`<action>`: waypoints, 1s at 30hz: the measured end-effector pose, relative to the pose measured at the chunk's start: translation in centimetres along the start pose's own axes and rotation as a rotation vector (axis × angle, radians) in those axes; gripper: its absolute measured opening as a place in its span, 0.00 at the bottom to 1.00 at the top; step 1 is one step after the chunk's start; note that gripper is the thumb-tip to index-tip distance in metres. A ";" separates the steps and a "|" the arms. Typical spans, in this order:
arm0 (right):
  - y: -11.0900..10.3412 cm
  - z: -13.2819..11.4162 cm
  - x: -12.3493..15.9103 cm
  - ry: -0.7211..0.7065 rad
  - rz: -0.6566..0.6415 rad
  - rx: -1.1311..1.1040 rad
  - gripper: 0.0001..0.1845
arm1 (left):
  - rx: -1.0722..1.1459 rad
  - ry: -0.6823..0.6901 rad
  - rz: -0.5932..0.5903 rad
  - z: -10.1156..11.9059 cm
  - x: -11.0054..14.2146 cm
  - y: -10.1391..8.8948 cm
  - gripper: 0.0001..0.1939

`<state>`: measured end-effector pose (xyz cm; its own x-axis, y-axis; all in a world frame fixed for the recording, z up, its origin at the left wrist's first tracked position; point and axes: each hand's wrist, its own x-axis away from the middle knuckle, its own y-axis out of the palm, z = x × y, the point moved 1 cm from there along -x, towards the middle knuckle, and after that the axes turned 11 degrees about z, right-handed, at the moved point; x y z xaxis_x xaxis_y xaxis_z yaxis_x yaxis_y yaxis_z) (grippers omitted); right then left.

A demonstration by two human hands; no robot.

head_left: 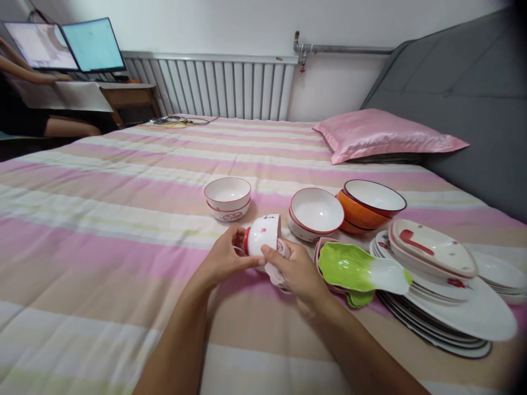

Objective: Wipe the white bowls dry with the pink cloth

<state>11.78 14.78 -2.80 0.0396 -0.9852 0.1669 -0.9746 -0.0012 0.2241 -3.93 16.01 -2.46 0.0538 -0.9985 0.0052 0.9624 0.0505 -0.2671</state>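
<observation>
Just in front of me a small white bowl (263,233) with a red foot and small red and dark marks is tipped on its side, its mouth toward the right. My left hand (230,255) grips it round the foot end. A pale pink cloth (279,269) is bunched in my right hand (294,269), pressed at the bowl's rim with the thumb on the bowl's outside. Behind the hands stand two stacked red-rimmed white bowls (228,192). To their right is another stack of red-rimmed bowls (317,211). The inside of the held bowl is hidden.
Orange bowls (358,211), green leaf-shaped dishes (349,266), stacked plates (486,312) and oval dishes (436,247) crowd the right. All lie on a striped bedspread (102,247). Farther off are a pink pillow (382,131), cables (181,120) and a person (24,104) at a desk with monitors.
</observation>
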 end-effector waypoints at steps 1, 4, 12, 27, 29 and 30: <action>0.0 0.0 0.0 -0.001 -0.027 0.006 0.19 | -0.019 -0.001 0.002 -0.1 -0.1 0.0 0.31; -0.1 -0.2 0.0 -0.045 -0.118 0.089 0.18 | -0.001 -0.030 0.016 -0.2 -0.2 -0.2 0.29; -1.2 0.8 -0.6 -0.098 -0.317 0.456 0.09 | 0.162 -0.175 0.015 0.2 0.1 -0.6 0.30; -2.3 1.7 -2.3 -0.683 -0.308 1.043 0.29 | 0.097 -0.276 0.111 -0.7 -0.3 -0.5 0.29; -2.3 1.6 -2.3 -0.718 -0.302 1.024 0.29 | 0.087 -0.274 0.087 -0.6 -0.3 -0.3 0.28; -2.2 1.6 -2.3 -0.735 -0.302 1.014 0.29 | 0.089 -0.274 0.075 -0.5 -0.2 -0.2 0.28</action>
<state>13.53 16.79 -5.19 0.4721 -0.7855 -0.4001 -0.6923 -0.0494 -0.7199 -4.31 16.23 -2.92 0.1843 -0.9501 0.2518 0.9718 0.1379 -0.1911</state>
